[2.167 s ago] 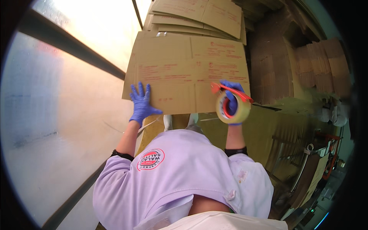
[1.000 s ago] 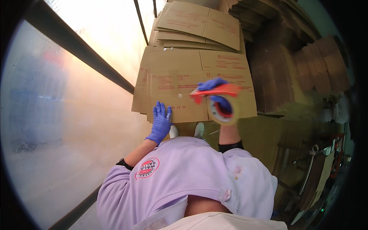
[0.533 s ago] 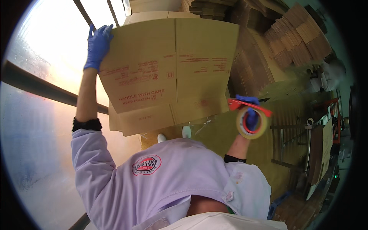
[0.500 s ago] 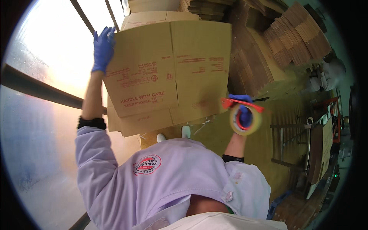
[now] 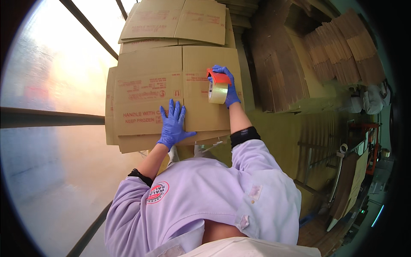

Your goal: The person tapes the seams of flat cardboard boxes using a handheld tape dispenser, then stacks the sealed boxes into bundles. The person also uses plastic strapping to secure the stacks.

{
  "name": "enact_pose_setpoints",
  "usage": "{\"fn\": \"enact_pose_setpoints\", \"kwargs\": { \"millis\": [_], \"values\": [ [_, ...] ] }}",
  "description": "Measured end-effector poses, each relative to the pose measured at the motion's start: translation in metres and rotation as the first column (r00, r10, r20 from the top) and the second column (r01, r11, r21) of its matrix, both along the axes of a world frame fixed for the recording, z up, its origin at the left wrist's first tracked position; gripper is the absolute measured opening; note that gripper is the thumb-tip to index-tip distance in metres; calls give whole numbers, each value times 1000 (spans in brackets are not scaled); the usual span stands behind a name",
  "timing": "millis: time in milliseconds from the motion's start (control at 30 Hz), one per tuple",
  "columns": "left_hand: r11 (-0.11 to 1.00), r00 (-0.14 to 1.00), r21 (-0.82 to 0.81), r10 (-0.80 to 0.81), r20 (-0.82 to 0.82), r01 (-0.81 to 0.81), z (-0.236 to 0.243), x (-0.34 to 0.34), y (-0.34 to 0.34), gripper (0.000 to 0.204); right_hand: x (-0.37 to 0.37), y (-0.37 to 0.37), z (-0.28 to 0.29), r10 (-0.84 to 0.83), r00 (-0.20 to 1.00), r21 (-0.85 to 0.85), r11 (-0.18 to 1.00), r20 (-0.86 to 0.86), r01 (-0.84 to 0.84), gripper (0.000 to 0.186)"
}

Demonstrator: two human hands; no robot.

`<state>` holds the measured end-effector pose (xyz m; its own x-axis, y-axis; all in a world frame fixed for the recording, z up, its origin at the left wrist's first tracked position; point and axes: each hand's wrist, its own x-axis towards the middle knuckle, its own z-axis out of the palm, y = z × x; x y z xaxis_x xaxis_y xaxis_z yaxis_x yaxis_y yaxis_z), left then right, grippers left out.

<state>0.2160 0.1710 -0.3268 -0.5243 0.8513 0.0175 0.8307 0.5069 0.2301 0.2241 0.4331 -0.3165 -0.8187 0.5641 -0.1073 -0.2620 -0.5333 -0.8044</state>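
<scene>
- Lying flat in the middle, ahead of the person's chest: a folded cardboard box (image 5: 171, 92), resting on top of further flattened boxes (image 5: 177, 21) reaching toward the far edge of the pile.
- Pressing down on the near part of the box, just left of its centre seam: the left hand (image 5: 173, 124), fingers spread.
- Sitting on the box right of that seam, farther away than the left hand: the right hand (image 5: 229, 88), wrapping a tape dispenser (image 5: 217, 88) touching the cardboard.
- Running along the left side of the pile: a window (image 5: 51, 85).
- Standing to the right, well apart: stacks of flattened cartons (image 5: 338, 55).
</scene>
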Motion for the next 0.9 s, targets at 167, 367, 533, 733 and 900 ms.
{"fn": "enact_pose_setpoints", "kwargs": {
  "millis": [167,367,533,733,900],
  "values": [
    [999,1000,-32,24,-8,-24,1,2,3,101,14,-6,-18,74,997,-53,996,4,-74,7],
    [991,999,-130,38,-20,-41,2,3,0,100,78,-55,-19,115,989,-33,993,93,-112,6],
    [991,1000,-137,9,-16,-12,5,2,1,102,41,-3,26,543,810,-203,838,223,-506,18],
    [985,999,-171,-8,33,14,18,9,-8,107,69,-16,49,482,876,335,823,19,-459,20],
    [949,909,-249,-269,-318,194,-20,43,-52,69,137,25,62,-54,943,258,955,-327,144,25]
  ]
}}
